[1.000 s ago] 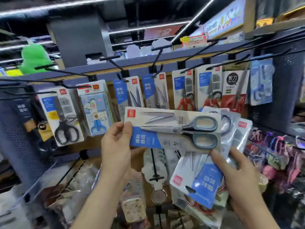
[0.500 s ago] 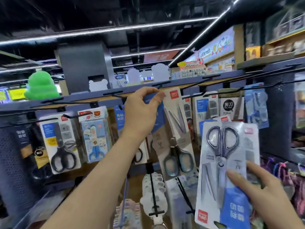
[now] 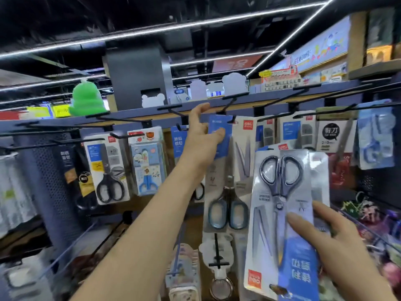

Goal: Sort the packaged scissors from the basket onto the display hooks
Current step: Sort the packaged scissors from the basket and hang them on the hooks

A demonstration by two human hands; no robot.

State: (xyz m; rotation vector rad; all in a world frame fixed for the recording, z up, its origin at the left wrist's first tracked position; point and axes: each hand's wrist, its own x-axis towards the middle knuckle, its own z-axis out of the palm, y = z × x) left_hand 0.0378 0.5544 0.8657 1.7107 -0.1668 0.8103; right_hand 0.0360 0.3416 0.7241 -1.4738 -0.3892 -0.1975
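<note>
In the left hand [image 3: 200, 137], one scissors pack [image 3: 227, 192].

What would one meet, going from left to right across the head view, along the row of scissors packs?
black-handled scissors pack → children's blue scissors pack → left hand → blue-handled scissors pack → upside-down grey-handled scissors pack → pale blue scissors pack
</note>
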